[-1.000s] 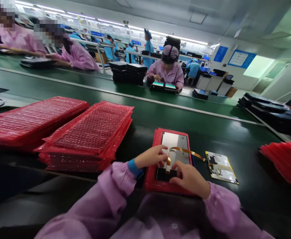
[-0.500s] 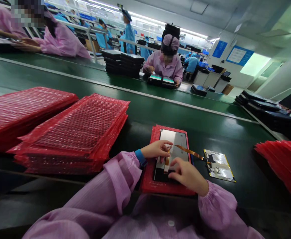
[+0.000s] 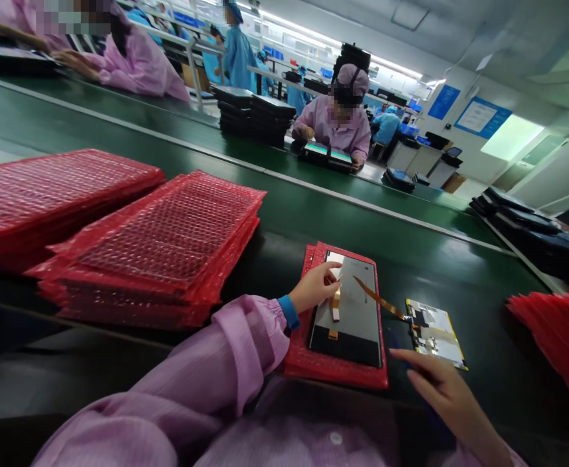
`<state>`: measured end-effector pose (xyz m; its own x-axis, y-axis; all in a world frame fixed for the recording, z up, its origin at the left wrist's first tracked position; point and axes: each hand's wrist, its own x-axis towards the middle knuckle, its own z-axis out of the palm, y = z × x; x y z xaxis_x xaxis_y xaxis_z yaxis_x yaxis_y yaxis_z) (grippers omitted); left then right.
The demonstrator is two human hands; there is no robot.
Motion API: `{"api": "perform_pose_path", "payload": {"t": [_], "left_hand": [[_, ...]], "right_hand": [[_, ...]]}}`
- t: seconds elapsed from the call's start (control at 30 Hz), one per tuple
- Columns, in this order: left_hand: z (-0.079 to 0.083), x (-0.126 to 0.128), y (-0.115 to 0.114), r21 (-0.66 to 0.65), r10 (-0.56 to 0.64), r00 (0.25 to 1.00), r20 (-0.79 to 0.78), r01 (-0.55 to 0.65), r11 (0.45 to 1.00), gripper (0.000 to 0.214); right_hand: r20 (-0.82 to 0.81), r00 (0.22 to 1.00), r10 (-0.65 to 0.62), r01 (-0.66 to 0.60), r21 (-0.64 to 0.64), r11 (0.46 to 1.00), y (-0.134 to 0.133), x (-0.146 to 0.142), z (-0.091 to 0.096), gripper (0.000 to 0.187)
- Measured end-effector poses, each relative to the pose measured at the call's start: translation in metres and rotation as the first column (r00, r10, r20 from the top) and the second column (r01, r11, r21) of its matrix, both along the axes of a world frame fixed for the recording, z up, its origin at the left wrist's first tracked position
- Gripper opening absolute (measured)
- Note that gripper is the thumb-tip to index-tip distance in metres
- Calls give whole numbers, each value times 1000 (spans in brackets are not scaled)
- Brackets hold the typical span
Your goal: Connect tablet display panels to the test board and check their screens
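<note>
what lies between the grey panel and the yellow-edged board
In the head view, some red wrap, an orange ribbon cable reaching from the board over the panel, and a blue streak too blurred to name.

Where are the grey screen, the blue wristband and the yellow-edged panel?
Grey screen (image 3: 354,311), head view: middle of its grey face.
Blue wristband (image 3: 289,312), head view: outside of the band.
Yellow-edged panel (image 3: 437,332), head view: middle of its face.

The left hand (image 3: 315,286) is partly curled; the right hand (image 3: 444,387) points forward.
</note>
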<state>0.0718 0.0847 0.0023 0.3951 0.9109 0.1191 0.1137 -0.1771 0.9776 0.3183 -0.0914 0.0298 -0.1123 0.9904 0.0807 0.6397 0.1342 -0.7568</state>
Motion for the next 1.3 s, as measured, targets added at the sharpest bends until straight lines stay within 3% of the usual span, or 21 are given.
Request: {"api": "perform_pose_path", "payload": {"t": [0.03,0.1,0.13,0.17,0.23,0.33,0.47,0.6,0.83,1.1,1.2,1.3], "left_hand": [[1,0,0,21,21,1000,-7,-21,1000,43],[4,-1,0,60,62,998,-25,-61,996,38],[5,-2,0,78,81,996,-34,-78,994,36],[6,-3,0,94,98,994,-44,-94,991,34],[6,-5,0,118,120,991,-63,-112,987,32],[5,-8,1,137,135,987,-91,-121,983,30],[1,-8,3,146,137,983,-123,-118,982,27],[0,-8,4,145,122,983,-138,-102,984,25],[1,-9,5,150,125,979,-158,-101,983,25],[4,-11,6,185,172,965,-197,-136,973,24],[3,-15,9,218,254,938,-237,-204,955,22],[2,-20,12,237,307,901,-306,-240,941,18]], "right_hand": [[-222,975,-4,1,-11,1000,0,-3,5,27],[-579,814,-33,32,-13,999,9,-20,10,27],[-665,745,-52,59,-12,998,16,-32,9,23],[-685,725,-78,78,-32,996,24,-46,6,21],[-629,764,-143,157,-33,987,41,-74,-2,19],[-529,823,-207,220,-38,975,57,-105,-15,33],[-463,855,-235,242,-44,969,58,-117,-28,35],[-380,882,-279,307,13,952,54,-115,-31,43],[-314,918,-243,269,41,962,55,-112,-33,43],[-395,858,-327,362,15,932,52,-110,-29,46],[-432,820,-377,448,73,891,46,-92,-27,41],[-245,906,-346,403,248,881,35,-57,-29,31]]}}
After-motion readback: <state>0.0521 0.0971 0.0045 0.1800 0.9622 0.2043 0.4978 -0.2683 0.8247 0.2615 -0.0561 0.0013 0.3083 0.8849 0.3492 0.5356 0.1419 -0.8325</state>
